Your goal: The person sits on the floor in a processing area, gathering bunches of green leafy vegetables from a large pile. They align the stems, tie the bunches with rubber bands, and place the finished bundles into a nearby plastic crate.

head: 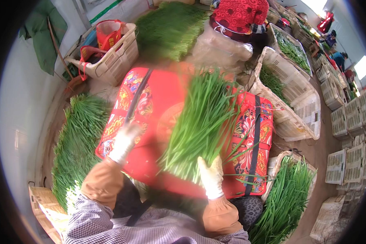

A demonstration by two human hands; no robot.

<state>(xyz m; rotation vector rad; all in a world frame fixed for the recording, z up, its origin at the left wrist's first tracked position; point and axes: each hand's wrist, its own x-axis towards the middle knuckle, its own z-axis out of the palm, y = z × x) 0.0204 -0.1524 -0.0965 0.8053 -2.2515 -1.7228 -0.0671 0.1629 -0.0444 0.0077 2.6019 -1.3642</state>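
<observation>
Both hands wear pale gloves. A loose heap of long green leafy stalks, which look like garlic chives (201,125), lies across a red patterned case or padded surface (158,100). At the pale stalk ends, near the front edge, is my right hand (212,175), with thumb and fingers spread; whether it grips any stalks is unclear. My left hand (126,141) is blurred by motion over the left part of the red surface, left of the heap, and its fingers cannot be made out.
Stacked green stalks (79,143) lie at the left, more on the floor (170,29) ahead. A plastic crate (289,103) stands at the right; another crate holds stalks (288,189) near my right knee. A crate with red containers (113,58) is at upper left. A person in red (241,15) sits ahead.
</observation>
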